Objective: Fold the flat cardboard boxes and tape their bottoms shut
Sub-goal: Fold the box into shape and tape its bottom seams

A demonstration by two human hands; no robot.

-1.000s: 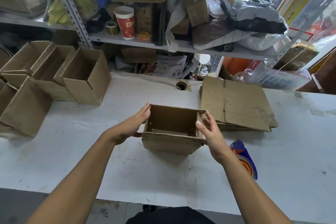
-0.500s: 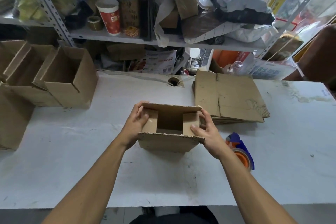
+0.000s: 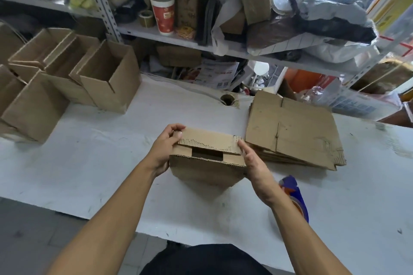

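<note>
A small brown cardboard box (image 3: 206, 171) stands on the white table (image 3: 111, 163) in front of me. Its two side flaps are folded in and the far long flap lies down over them, leaving a dark gap in the middle. My left hand (image 3: 164, 148) grips the box's left end, fingers curled over the far flap's corner. My right hand (image 3: 253, 163) lies against the right end with straight fingers pressing the flap's right corner. A stack of flat cardboard boxes (image 3: 292, 134) lies to the right. A blue tape dispenser (image 3: 295, 194) with an orange roll lies partly behind my right forearm.
Several folded open boxes (image 3: 107, 78) stand at the table's left side. A tape roll core (image 3: 227, 98) lies at the table's back edge. A cluttered metal shelf (image 3: 178, 38) with a red paper cup (image 3: 164, 14), bags and parcels runs behind the table.
The side flaps were folded inward, then the far long flap came down over them. Both hands moved from the side flaps to the far flap's corners.
</note>
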